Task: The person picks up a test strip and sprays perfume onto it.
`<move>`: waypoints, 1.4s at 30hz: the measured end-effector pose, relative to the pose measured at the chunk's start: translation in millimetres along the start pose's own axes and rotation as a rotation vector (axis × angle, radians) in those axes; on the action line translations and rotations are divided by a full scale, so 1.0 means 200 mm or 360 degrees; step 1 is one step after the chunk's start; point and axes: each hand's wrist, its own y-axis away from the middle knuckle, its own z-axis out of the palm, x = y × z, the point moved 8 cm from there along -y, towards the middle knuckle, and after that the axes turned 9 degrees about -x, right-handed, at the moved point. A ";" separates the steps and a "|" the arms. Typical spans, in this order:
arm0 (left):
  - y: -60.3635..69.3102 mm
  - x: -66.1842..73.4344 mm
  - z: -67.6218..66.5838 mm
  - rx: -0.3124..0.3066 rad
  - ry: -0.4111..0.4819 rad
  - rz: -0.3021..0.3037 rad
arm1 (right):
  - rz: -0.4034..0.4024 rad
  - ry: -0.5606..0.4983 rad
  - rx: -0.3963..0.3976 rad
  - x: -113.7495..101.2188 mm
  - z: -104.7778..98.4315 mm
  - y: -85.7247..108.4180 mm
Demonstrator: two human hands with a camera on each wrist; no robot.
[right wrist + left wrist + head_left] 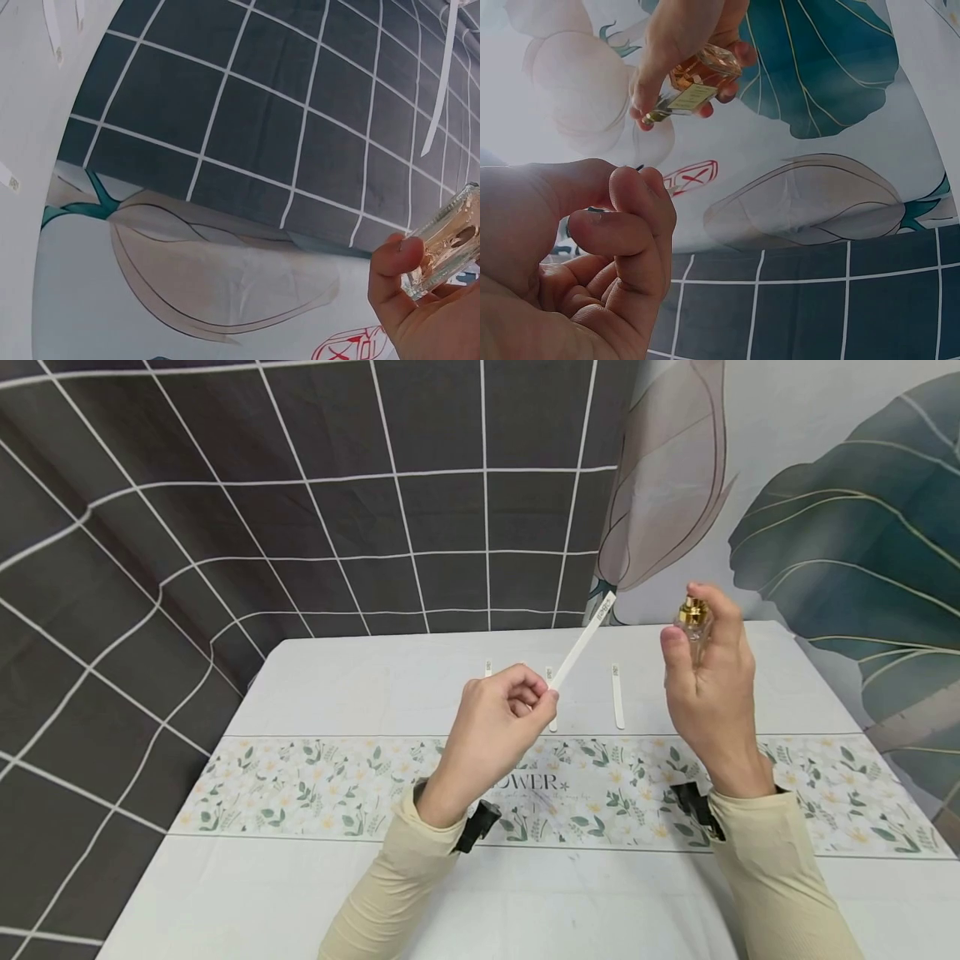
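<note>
Between thumb and forefinger, my left hand pinches the lower end of a white perfume test strip. The strip slants up to the right, with small dark lettering near its upper end. My right hand grips a clear glass perfume bottle holding amber liquid. Its index finger rests on the gold spray top. Bottle and strip are held apart above the table. A pale label on the bottle shows in the left wrist view.
More white strips lie on the table beyond my hands: one at the right, another strip and a third strip partly behind my left hand. A floral band crosses the white tabletop. Dark grid-patterned cloth hangs behind.
</note>
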 end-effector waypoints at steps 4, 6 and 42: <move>0.00 0.00 0.00 0.0002 0.0000 0.0005 | -0.0015 -0.0021 0.0004 -0.01 0.00 0.00; 0.00 0.00 0.00 0.0003 -0.0001 0.0004 | -0.0014 -0.0025 0.0000 -0.01 0.00 0.00; 0.01 0.01 -0.01 0.0007 0.0000 0.0023 | 0.0009 0.0021 -0.0043 -0.02 0.00 0.00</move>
